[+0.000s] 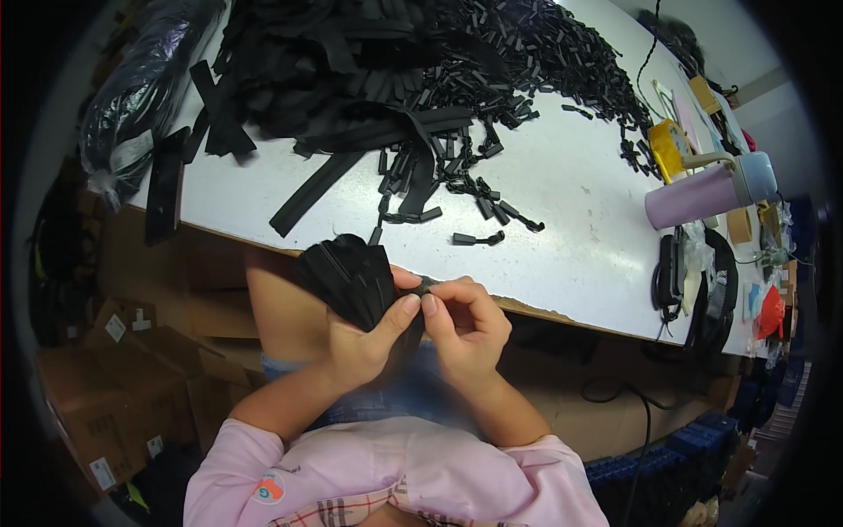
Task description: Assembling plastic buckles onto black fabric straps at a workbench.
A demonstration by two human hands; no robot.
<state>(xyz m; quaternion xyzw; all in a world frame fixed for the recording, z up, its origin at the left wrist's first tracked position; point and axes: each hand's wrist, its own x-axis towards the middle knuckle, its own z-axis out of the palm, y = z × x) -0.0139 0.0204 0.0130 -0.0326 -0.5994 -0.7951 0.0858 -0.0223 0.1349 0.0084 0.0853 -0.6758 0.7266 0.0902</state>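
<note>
A bundle of black zipper strips fans out from my left hand, just off the table's front edge and above my lap. My left fingers are closed round the strips, with thumb and forefinger pinching at their right side. My right hand is closed in a pinch and its fingertips meet those of the left. Between them shows a small dark piece, mostly covered, so its kind cannot be made out. Beyond my hands, a single black zipper pull with a cord loop lies on the white table.
A heap of black zipper strips and a big pile of zipper pulls cover the far table. A plastic-wrapped roll lies left. At right are a lilac bottle and yellow tape roll. Cardboard boxes stand below left.
</note>
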